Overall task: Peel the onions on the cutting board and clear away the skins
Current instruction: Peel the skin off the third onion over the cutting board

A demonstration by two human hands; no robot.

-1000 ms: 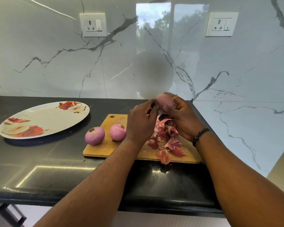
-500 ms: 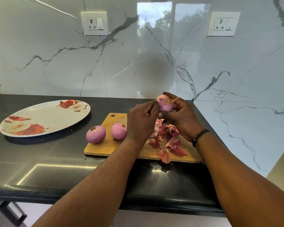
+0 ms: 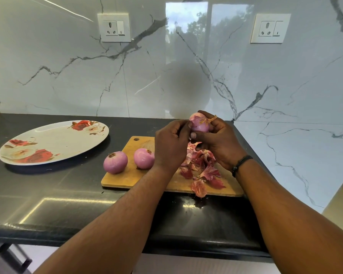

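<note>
My right hand (image 3: 218, 143) grips a pinkish-purple onion (image 3: 199, 123) above the wooden cutting board (image 3: 127, 178), with a dry tail of skin sticking out at its top right. My left hand (image 3: 170, 147) has its fingers curled against the onion's left side and pinches at its skin. Two peeled onions lie on the board's left end, one (image 3: 115, 162) at the edge and one (image 3: 144, 158) beside my left wrist. A heap of reddish onion skins (image 3: 202, 175) covers the board's right half under my hands.
A white oval plate (image 3: 53, 142) with red flower prints lies on the black counter (image 3: 48, 194) to the left of the board. A marble wall with two sockets stands behind. The counter's front edge runs below my forearms.
The onion has been turned in my hands and raised a little, so more of it shows above my fingers. The two peeled onions and the skins have not moved.
</note>
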